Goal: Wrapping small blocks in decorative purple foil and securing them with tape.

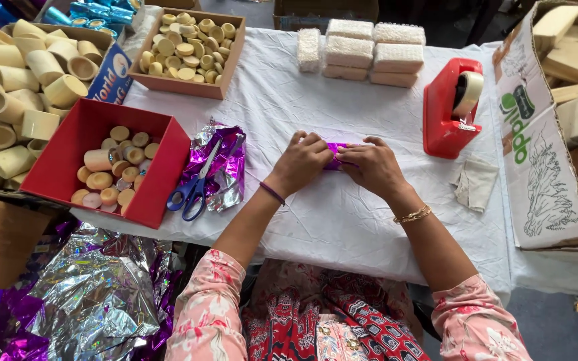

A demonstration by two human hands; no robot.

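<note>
Both hands press on one small purple foil packet lying on the white cloth just left of the red tape dispenser: the left hand grips its left end with fingers curled, and the right hand clasps its right end. Left of the packet lie blue-handled scissors on a crumpled purple foil sheet, touching a red box of small wooden pieces. Beyond the packet, near the dispenser, stand stacked white wrapped blocks.
</note>
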